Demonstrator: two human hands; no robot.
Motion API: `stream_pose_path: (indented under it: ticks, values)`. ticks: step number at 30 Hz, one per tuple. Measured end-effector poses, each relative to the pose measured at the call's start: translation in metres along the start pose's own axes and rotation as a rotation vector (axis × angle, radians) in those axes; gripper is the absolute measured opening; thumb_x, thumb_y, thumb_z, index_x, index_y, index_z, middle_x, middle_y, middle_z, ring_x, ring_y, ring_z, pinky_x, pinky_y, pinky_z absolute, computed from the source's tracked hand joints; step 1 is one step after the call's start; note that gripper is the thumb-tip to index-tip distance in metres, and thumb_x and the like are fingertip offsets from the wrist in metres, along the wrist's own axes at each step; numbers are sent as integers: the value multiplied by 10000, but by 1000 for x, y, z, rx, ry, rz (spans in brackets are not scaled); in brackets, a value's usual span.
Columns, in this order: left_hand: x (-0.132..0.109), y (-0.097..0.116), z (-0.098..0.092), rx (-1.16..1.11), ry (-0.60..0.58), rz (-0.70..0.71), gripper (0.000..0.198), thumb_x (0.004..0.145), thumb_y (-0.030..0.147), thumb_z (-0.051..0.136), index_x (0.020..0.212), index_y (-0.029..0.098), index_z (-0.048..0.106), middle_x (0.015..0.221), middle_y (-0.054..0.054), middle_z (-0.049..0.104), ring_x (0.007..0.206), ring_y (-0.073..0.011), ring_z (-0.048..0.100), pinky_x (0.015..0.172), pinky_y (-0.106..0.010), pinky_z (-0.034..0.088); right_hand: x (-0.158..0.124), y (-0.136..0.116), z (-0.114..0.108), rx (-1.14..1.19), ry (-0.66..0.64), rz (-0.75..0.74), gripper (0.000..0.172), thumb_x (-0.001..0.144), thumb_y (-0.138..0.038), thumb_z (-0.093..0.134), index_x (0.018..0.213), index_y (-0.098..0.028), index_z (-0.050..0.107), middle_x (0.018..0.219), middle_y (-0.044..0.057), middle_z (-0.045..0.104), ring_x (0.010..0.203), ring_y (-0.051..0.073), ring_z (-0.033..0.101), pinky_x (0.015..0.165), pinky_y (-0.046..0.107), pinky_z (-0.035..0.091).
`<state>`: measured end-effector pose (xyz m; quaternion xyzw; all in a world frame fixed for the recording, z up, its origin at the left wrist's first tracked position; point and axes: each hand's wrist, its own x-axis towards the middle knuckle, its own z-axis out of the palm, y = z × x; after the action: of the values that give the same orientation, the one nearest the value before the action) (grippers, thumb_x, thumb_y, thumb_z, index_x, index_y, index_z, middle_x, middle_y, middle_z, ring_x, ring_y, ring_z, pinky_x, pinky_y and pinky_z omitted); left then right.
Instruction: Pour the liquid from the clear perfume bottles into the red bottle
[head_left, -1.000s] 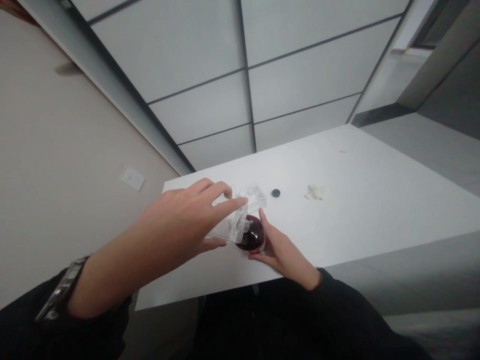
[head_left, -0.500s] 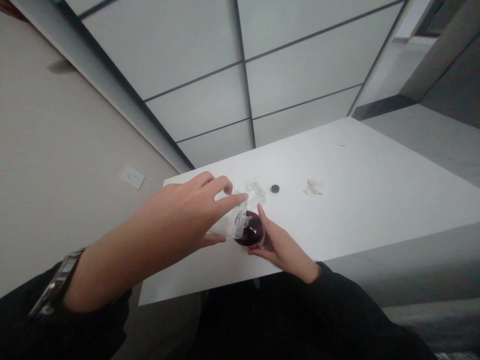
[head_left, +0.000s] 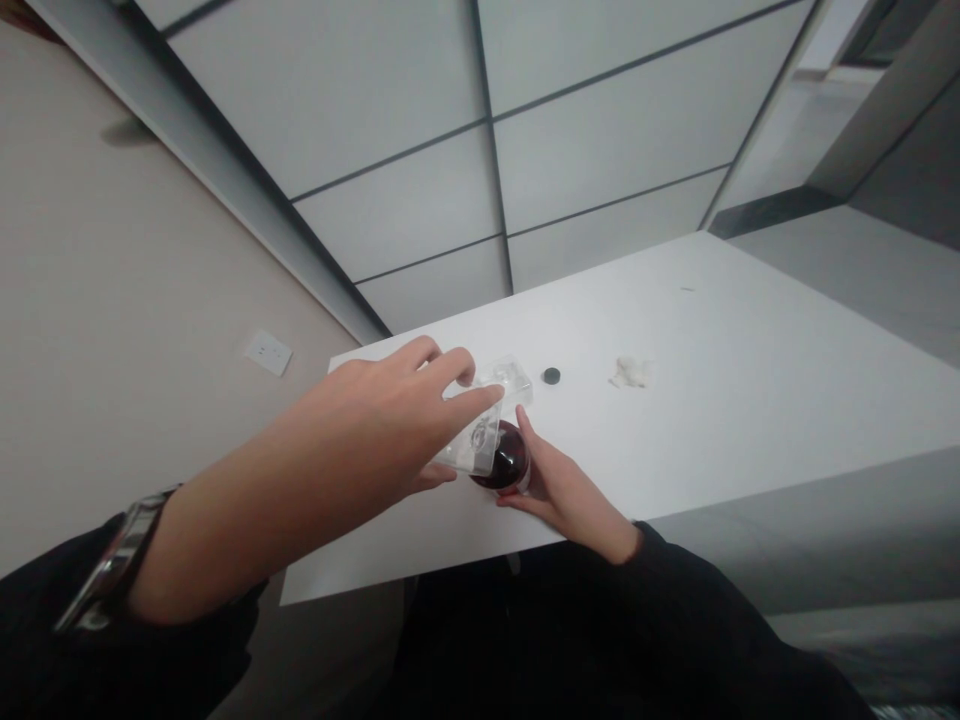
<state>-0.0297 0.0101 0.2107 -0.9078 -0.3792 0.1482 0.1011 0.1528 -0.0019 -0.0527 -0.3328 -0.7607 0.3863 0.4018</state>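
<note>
Near table edge (head_left: 420, 560), left hand (head_left: 375, 430) tilting clear bottle (head_left: 476, 445), right hand (head_left: 559, 490) steadying dark glass (head_left: 506, 465)

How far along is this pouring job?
Done: a black cap lies off on the white table. In hand: the left hand tips a clear bottle over a cup of dark red liquid, steadied by the right hand. How much is left to pour cannot be told.

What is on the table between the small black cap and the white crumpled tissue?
Nothing: between the black cap and the tissue, the head view shows only bare white table.
</note>
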Motion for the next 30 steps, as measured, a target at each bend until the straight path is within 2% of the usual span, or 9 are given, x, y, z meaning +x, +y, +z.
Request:
stream_pose_path:
  ticks: [7,12,15,22,27,30]
  values:
    - [4,3,-5,-8,-38,-4,683,741,256,927,1357,270,632,1260,-85,681,1073,-305,658,654,-339,530,-1,1,0,3,17,-10,1219,883,-325,835,1695,-373,-73,1617,159,517,1443,373,564,1162,604,487]
    - [5,4,-4,15,-18,19,663,746,273,924,1342,266,634,1250,-92,682,1058,-299,647,666,-339,522,0,1,0,0,6,0,1224,884,-318,834,1698,-349,-80,1615,175,516,1456,377,550,1164,604,485]
    - [4,4,-4,48,-12,40,632,768,276,903,1341,252,638,1243,-102,688,1060,-303,645,707,-355,535,0,1,1,-1,13,-10,1230,881,-308,837,1696,-360,-83,1611,173,520,1455,374,551,1161,600,489]
    - [8,6,-6,111,2,52,575,812,282,857,1349,258,654,1227,-108,690,1048,-302,652,696,-352,534,1,0,-1,12,19,-8,1241,872,-312,847,1691,-393,-82,1627,159,507,1462,381,542,1155,611,493]
    - [10,5,-8,81,-30,47,642,749,282,909,1337,255,653,1225,-98,694,1044,-302,655,680,-342,541,0,-1,-1,24,10,12,1244,870,-301,848,1692,-386,-82,1627,159,508,1469,381,534,1160,615,487]
    - [5,0,-2,34,-1,54,727,725,276,922,1384,262,615,1277,-100,680,1114,-319,649,784,-380,574,0,-1,-2,28,7,14,1238,871,-309,847,1695,-374,-74,1630,161,503,1478,380,524,1175,620,469]
